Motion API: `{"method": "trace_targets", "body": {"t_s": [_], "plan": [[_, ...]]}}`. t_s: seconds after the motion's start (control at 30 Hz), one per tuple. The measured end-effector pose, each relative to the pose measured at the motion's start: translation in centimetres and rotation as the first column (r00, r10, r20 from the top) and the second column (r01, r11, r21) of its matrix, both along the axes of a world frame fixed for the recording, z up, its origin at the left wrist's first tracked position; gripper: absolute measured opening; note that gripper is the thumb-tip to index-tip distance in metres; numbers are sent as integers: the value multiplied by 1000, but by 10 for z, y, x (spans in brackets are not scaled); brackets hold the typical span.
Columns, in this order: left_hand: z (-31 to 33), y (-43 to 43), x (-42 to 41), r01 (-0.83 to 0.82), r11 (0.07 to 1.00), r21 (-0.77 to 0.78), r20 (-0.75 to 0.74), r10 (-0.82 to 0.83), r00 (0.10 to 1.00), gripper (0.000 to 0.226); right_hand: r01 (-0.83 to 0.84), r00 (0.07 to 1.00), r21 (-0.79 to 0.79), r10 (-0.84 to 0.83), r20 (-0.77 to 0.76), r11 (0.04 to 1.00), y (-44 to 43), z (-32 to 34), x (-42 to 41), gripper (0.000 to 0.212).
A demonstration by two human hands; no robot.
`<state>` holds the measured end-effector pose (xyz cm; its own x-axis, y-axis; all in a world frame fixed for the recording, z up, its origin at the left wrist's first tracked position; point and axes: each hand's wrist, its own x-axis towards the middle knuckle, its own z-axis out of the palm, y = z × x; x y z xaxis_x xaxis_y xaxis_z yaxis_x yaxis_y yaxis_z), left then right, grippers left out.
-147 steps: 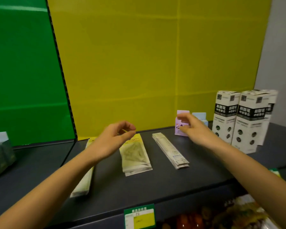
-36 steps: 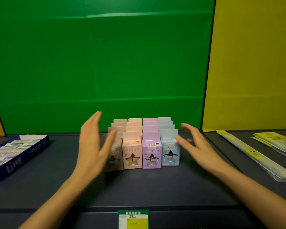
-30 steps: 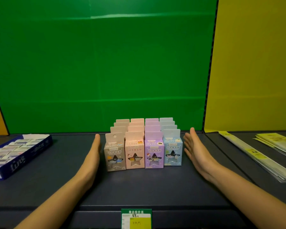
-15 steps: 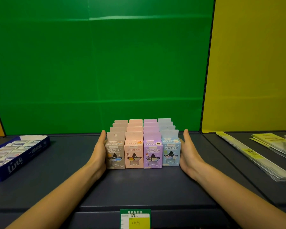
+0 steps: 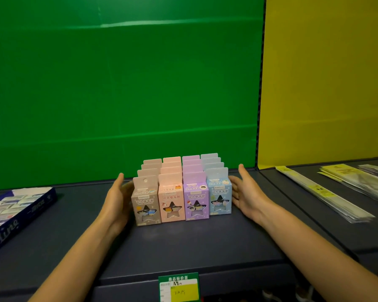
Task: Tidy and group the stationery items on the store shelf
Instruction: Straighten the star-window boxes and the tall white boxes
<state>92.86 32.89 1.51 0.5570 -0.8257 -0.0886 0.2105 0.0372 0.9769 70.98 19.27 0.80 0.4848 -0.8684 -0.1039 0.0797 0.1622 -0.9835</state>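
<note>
Flanking the block of star-window boxes (image 5: 182, 192), four colour columns, mid-shelf (image 5: 183, 247): my left hand (image 5: 116, 200) flat along the grey side, right hand (image 5: 247, 194) spread just beside the blue, to square the rows.

Boxes (image 5: 181, 192): we saw grey, pink, purple and blue, each with a dark star.
Tray (image 5: 31, 212): we saw navy, white lettering.
Shelf (image 5: 194, 243): we saw dark grey.

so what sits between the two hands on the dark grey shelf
Head view: a block of small star-windowed cardboard boxes, in grey, pink, purple and blue columns, stands between the left hand and the right hand on the shelf.
</note>
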Motion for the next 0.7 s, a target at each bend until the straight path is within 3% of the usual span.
{"method": "trace_targets", "body": {"t_s": [0.1,0.17,0.2,0.3,0.37,0.5,0.63,0.7], "plan": [[6,14,-1,-212,967,-141,235,240,942,48,94,990,-109,-105,-93,990,5,7,-36,54],[15,27,-9,-296,902,-315,439,415,797,34,109,969,-276,-164,-185,955,12,12,-71,41],[20,33,-14,-262,888,-378,537,441,719,27,110,955,-363,-200,-221,925,16,13,-90,33],[29,42,-35,-37,932,-361,793,328,514,25,147,896,-536,-341,-283,831,30,16,-150,21],[30,43,-67,56,953,-298,865,244,437,18,177,839,-615,-444,-314,768,45,15,-192,18],[17,38,-149,113,972,-206,961,180,211,29,197,687,-745,-632,-358,637,84,-1,-276,14],[-9,30,-241,144,984,-107,994,100,50,31,161,476,-769,-731,-489,619,116,-35,-361,12],[-26,30,-293,144,989,-42,999,38,31,32,186,399,-733,-732,-552,654,130,-56,-404,10]]}}
